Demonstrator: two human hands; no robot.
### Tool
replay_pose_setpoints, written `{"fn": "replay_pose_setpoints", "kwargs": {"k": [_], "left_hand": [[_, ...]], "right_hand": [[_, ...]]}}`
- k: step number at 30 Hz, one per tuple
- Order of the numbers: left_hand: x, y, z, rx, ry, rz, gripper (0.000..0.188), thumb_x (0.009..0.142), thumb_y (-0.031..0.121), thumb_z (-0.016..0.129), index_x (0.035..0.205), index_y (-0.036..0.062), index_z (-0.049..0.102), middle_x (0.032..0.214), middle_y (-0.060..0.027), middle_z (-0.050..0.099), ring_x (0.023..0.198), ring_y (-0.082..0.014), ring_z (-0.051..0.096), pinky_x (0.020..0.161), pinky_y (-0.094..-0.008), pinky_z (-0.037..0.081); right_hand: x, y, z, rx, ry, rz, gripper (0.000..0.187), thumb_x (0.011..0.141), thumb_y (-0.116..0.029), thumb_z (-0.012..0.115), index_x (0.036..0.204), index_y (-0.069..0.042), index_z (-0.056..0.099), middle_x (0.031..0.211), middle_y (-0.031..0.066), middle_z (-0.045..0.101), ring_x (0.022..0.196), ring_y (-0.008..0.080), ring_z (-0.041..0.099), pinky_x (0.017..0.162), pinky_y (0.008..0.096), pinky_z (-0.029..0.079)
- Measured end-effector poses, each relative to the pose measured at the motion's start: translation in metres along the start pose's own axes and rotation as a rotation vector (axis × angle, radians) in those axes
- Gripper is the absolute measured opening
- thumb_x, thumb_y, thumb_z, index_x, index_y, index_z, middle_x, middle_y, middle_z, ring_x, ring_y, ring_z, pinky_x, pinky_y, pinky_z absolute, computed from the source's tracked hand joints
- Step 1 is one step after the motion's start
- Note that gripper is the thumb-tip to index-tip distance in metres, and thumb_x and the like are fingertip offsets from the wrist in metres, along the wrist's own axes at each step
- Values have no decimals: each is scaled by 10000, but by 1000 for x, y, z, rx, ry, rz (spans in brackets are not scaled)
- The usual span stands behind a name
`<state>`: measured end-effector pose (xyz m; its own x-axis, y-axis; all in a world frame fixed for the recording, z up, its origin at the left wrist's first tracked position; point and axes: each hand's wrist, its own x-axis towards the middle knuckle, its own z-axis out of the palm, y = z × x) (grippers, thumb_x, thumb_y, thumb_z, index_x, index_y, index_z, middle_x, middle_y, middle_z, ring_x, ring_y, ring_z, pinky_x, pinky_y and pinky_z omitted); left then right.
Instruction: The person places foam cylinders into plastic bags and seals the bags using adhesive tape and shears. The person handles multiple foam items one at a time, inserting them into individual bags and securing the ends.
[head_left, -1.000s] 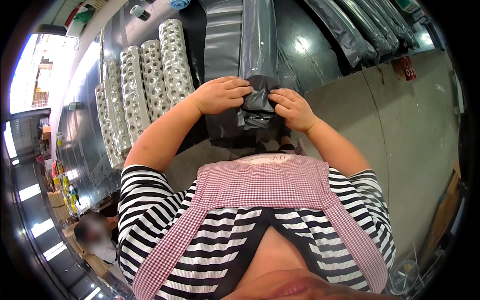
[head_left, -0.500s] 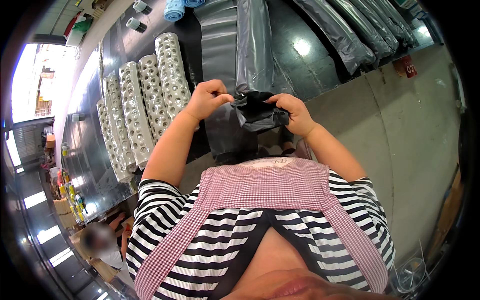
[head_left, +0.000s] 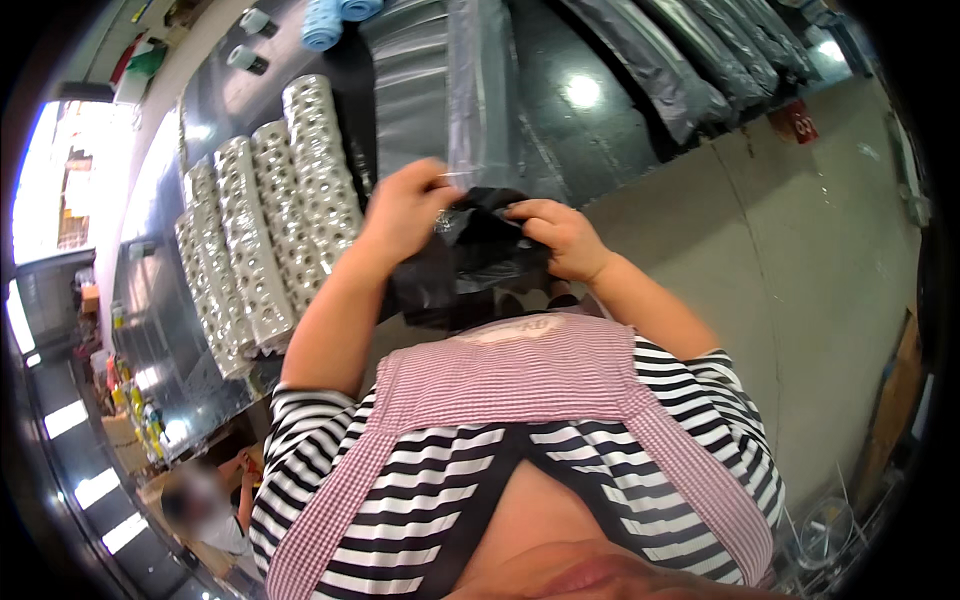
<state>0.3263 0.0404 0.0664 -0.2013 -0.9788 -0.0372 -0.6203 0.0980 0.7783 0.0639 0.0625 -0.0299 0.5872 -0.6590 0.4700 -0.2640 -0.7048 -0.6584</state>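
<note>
In front of my waist, at the table's near edge, is a crumpled black plastic bag [head_left: 490, 262], its bunched top between my two hands. My left hand [head_left: 408, 208], a little blurred by motion, has its fingers curled against the bag's left edge. The thumb and fingers of my right hand [head_left: 566, 240] pinch the bag's right side. Just beyond my hands, a long package in grey, shiny plastic [head_left: 482, 110] lies lengthwise on the table. Flat dark plastic [head_left: 412, 95] lies along its left side.
Several pale rolls with round holes, in clear wrap [head_left: 318, 150], lie at the left of the dark table [head_left: 575, 135]. Blue rolls [head_left: 322, 25] are at the far side. More dark wrapped packages [head_left: 650, 80] lie far right. Another person [head_left: 205, 510] is at lower left.
My left hand has come in closer against the bag, and my right hand has shifted slightly left. The bag hangs lower and wider between them. The whole view has turned a little.
</note>
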Motion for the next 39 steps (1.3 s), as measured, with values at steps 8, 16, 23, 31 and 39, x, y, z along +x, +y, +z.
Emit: {"fn": "replay_pose_setpoints", "kwargs": {"k": [8, 16, 23, 31, 39], "left_hand": [[-295, -169, -2, 324, -256, -535, 240, 957, 245, 598, 1044, 56, 719, 1087, -163, 724, 901, -329, 704, 791, -441, 559], [-141, -42, -51, 633, -87, 5, 392, 818, 160, 764, 1206, 136, 715, 1452, -124, 550, 1269, -349, 552, 1049, -460, 461], [-30, -28, -17, 558, -102, 644, 554, 687, 91, 824, 1208, 141, 642, 1388, -95, 567, 1258, -328, 538, 1052, -487, 424], [-4, -57, -27, 388, -120, 485, 439, 687, 67, 806, 1093, 106, 643, 1140, -105, 646, 1075, -330, 619, 902, -407, 515], [31, -49, -20, 94, 35, 474, 287, 784, -32, 642, 1044, 85, 665, 1307, -106, 597, 1231, -297, 560, 1039, -406, 443]], "right_hand": [[-4, 12, 6, 175, 37, 78, 204, 762, -86, 760, 873, -32, 597, 1197, 147, 699, 1083, 349, 660, 917, 399, 535], [-2, 4, 1, 178, 69, 110, 206, 711, 49, 671, 873, -43, 583, 1174, 137, 711, 1091, 355, 658, 910, 403, 537], [2, -2, -2, 187, 43, 112, 202, 768, -65, 742, 865, -47, 566, 1175, 140, 708, 1093, 361, 658, 920, 404, 531], [-3, 6, 7, 346, 100, 180, 218, 783, -54, 746, 878, -30, 551, 1177, 153, 710, 1089, 364, 662, 923, 387, 522], [-5, 6, 9, 341, 104, 190, 203, 782, -28, 723, 889, -28, 552, 1175, 164, 710, 1041, 358, 662, 909, 391, 523]]}}
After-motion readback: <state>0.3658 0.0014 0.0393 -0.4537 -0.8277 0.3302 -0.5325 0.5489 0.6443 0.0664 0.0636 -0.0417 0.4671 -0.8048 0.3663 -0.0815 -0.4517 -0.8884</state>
